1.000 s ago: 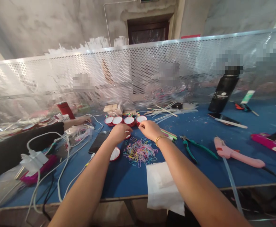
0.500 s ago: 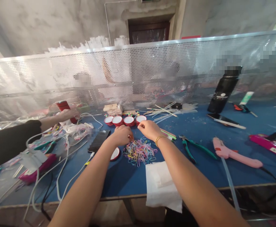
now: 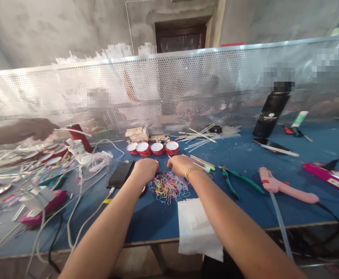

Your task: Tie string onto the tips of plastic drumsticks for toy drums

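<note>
Fingers of both hands are curled downward and hidden behind the knuckles, so whether they pinch anything cannot be told. Left hand point(image 3: 145, 167) hovers at the far left edge of the pile of coloured rubber bands point(image 3: 169, 186), its knuckles facing the camera, with part of a small red-rimmed lid point(image 3: 143, 190) showing just under the wrist. Right hand point(image 3: 180, 164), with a gold bracelet point(image 3: 193, 171) on the wrist, sits just beside it at the far right edge of the same pile; the two hands are near each other but apart.

That pile lies on the blue table point(image 3: 274, 209), in the middle, just far of a white folded cloth point(image 3: 198, 228) that hangs over the near edge. Beyond the hands stands a row of four red-rimmed round lids point(image 3: 152, 148). A dark phone point(image 3: 120, 173) lies left of the left hand. To the right lie green-handled pliers point(image 3: 236, 182) and, further right, a pink glue gun point(image 3: 285, 188). A black bottle point(image 3: 271, 112) stands far right against the perforated metal screen point(image 3: 186, 89).

At the far left, another person's hand point(image 3: 32, 129) holds a thin white stick over a clutter of white cables point(image 3: 79, 193) and packaging.
</note>
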Motion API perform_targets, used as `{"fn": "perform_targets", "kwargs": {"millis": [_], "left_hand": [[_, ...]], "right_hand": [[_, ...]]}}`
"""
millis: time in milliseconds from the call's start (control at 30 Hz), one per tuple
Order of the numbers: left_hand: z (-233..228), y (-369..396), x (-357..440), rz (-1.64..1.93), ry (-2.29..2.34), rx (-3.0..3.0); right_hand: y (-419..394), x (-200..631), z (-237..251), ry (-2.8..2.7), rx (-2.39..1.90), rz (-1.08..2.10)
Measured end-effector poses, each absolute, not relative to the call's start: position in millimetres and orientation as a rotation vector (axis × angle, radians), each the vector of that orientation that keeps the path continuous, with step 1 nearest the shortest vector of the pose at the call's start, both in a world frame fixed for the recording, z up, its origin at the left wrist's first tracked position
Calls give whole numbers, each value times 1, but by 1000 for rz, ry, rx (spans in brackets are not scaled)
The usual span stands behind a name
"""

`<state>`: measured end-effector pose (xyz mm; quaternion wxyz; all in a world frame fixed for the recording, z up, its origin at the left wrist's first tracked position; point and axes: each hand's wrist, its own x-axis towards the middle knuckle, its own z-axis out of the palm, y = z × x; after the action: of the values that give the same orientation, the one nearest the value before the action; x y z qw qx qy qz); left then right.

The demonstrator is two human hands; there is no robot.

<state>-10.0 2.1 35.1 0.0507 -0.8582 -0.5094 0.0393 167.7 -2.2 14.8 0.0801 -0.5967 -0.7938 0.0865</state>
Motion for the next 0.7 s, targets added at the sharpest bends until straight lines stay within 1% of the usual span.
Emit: {"fn": "perform_targets", "kwargs": {"millis": [100,167,267,367,533,700], "left_hand": [[32,5,-8,215,-1522,-2621],[31,9,-8,205,-1475,-2723],[29,13,-9,55,-1407,-2826],[31,13,-8,-95,-1410,-2748],[38,8,-2,-235,-1442,-2654],[44,2,4,-431,-1470,-2510]], "right_hand": [[-4,167,18,-2398,-1764,311],[-5,166,20,-2400,-1732,341],[-5,166,22,-2351,-1702,318],[-4,167,22,-2256,-1700,254],[-3,168,22,-2159,-1711,180],[-5,163,26,-2138,-1641,163]]}}
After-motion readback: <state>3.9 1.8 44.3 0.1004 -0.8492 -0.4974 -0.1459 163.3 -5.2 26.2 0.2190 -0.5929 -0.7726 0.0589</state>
